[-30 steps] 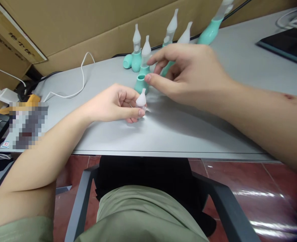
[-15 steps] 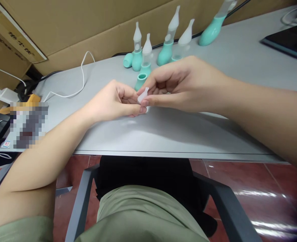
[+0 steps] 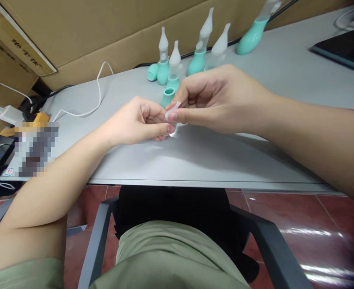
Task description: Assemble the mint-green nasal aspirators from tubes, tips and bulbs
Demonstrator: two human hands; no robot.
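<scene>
Silicone tip (image 3: 171,111), the little translucent one, is pinched between both my hands just in front of the open teal base (image 3: 167,95) on the grey surface (image 3: 195,156). My left hand (image 3: 137,122) grasps its lower end with thumb and fingers, and my right hand (image 3: 215,98) is clenched on the upper end, thumb pressed flat on it. Finished aspirators (image 3: 201,44) stand in a row behind the teal base, with a white cable (image 3: 98,92) off to its left. Best bet, I reckon: keep the pinch light so the soft tip doesn't fold, and hold it straight, not tilted.
</scene>
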